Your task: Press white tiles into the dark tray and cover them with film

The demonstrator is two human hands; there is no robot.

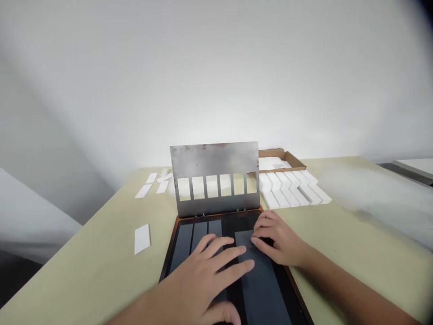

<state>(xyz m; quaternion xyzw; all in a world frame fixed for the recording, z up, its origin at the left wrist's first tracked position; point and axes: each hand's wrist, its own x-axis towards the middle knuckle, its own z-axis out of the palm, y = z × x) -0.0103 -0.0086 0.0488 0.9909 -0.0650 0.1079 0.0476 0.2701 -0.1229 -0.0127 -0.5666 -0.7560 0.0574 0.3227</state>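
A wide, dark gray strip [260, 282] lies in the bottom middle of the view, on a black tray [216, 225]. The strip is flat and smooth, with straight sides, and it runs down past the bottom of the frame. The right hand [277, 239] sits at its top end, with bent fingers [264, 230] on the strip. I cannot tell if those fingers pinch it or just touch it. The left hand [199, 275] lies flat and open, with its fingers spread, over thinner dark strips [199, 234] and reaching onto the wide strip.

The tray has a thin orange-brown rim. A gray steel plate [213, 158] stands up at its far edge, joined by small hinges. The plate looks scuffed and has a row of tall, thin windows. The right wrist is close to the tray's right rim.

The pale table [84, 271] goes out on both sides. One white strip [142, 239] lies left of the tray, well apart from it, and more lie farther back [144, 191]. At the upper right, white blocks [287, 192] sit in neat slanted rows by a cardboard box lid [280, 155].
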